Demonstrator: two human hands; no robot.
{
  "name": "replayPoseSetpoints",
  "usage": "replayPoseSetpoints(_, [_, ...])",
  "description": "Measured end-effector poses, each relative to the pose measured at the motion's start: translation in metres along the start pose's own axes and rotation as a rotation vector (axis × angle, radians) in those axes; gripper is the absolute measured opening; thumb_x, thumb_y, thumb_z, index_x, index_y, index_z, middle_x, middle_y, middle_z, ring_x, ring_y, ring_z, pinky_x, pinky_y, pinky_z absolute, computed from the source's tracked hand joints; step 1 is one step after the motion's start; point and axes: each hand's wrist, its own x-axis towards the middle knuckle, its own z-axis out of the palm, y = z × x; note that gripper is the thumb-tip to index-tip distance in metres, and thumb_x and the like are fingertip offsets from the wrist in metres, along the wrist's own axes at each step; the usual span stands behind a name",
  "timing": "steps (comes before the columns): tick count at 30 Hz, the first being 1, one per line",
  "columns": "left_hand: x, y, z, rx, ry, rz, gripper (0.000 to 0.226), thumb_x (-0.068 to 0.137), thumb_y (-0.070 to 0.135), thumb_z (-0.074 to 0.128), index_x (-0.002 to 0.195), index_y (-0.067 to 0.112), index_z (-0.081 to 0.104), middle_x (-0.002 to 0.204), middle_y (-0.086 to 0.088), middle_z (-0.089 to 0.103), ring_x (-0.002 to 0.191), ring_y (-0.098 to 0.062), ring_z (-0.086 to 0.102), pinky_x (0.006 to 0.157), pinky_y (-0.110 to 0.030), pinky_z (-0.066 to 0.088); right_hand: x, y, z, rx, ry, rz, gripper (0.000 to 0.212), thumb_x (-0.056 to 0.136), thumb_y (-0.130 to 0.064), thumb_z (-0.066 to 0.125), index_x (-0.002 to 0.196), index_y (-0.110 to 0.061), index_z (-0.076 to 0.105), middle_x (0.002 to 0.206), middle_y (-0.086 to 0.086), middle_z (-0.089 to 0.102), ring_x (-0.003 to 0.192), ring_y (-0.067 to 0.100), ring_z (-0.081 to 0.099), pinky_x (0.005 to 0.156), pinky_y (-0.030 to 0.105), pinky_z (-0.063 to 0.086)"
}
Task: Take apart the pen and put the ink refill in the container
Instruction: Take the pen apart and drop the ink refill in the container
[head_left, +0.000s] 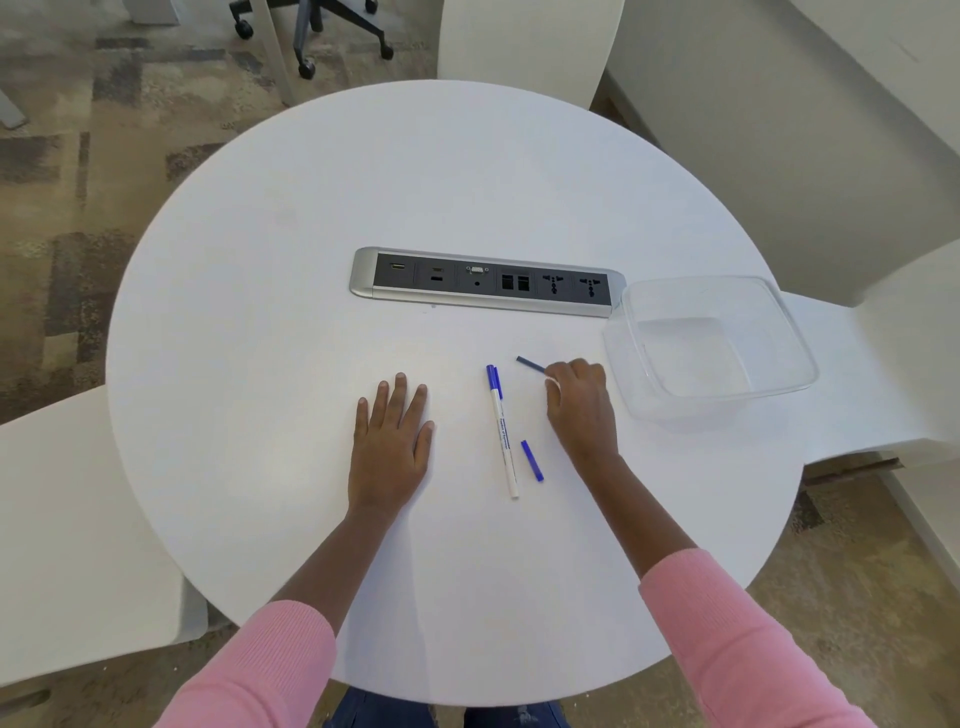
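Pink sleeves (727, 639) nearest. Left hand (390, 441) flat, fingers spread, on white surface (260, 312), empty. Right hand (581, 402) curled on dark ink refill (531, 364). Pen barrel (503, 434), blue cap piece (532, 461) between hands. Clear container (717, 343) right, empty.

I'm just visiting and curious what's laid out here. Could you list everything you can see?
round table: one, white, centre of view
power and data socket strip: one, silver and black, set into the table's middle
clear plastic container: one, transparent, empty, at the table's right edge
pen barrel: one, white with blue cap, lying between the hands
small blue pen piece: one, blue, just right of the barrel
ink refill: one, dark blue, thin, in the right hand
chairs: several, white, around the table
left hand: flat on the table, empty
right hand: grip closed on the refill
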Motion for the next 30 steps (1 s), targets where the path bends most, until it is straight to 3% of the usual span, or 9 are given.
replayPoseSetpoints(7, [0.000, 0.001, -0.001, 0.011, -0.010, -0.001, 0.058, 0.090, 0.032, 0.020, 0.134, 0.006, 0.047, 0.143, -0.019, 0.041, 0.132, -0.038, 0.037, 0.109, -0.053, 0.025, 0.023, 0.006, 0.004, -0.169, -0.087, -0.017, 0.023, 0.094, -0.009, 0.040, 0.105, 0.001, 0.058, 0.104, 0.019, 0.061, 0.099, 0.033, 0.049, 0.078, 0.041, 0.047])
replayPoseSetpoints(18, [0.001, 0.001, 0.000, 0.022, -0.006, 0.001, 0.053, 0.090, 0.029, 0.027, 0.130, 0.005, 0.053, 0.139, -0.020, 0.047, 0.127, -0.039, 0.044, 0.105, -0.055, 0.031, 0.030, 0.012, 0.001, -0.189, -0.107, -0.091, 0.026, 0.094, -0.010, 0.036, 0.098, 0.001, 0.059, 0.099, 0.018, 0.063, 0.094, 0.031, 0.050, 0.076, 0.040, 0.046])
replayPoseSetpoints(26, [0.001, 0.001, 0.001, 0.020, 0.006, 0.002, 0.054, 0.090, 0.029, 0.027, 0.130, 0.004, 0.053, 0.138, -0.021, 0.047, 0.126, -0.040, 0.044, 0.104, -0.056, 0.032, 0.032, 0.013, -0.043, 0.080, 0.140, -0.168, 0.011, 0.086, -0.004, 0.053, 0.086, 0.002, 0.062, 0.086, 0.020, 0.066, 0.088, 0.036, 0.053, 0.067, 0.045, 0.050])
replayPoseSetpoints(30, [0.001, 0.004, 0.000, 0.024, -0.002, 0.001, 0.055, 0.089, 0.029, 0.027, 0.128, 0.002, 0.054, 0.137, -0.023, 0.048, 0.125, -0.042, 0.045, 0.102, -0.058, 0.032, 0.033, 0.033, -0.071, 0.060, 0.257, -0.190, 0.006, 0.083, -0.003, 0.057, 0.084, -0.001, 0.063, 0.083, 0.018, 0.066, 0.084, 0.036, 0.054, 0.063, 0.042, 0.048])
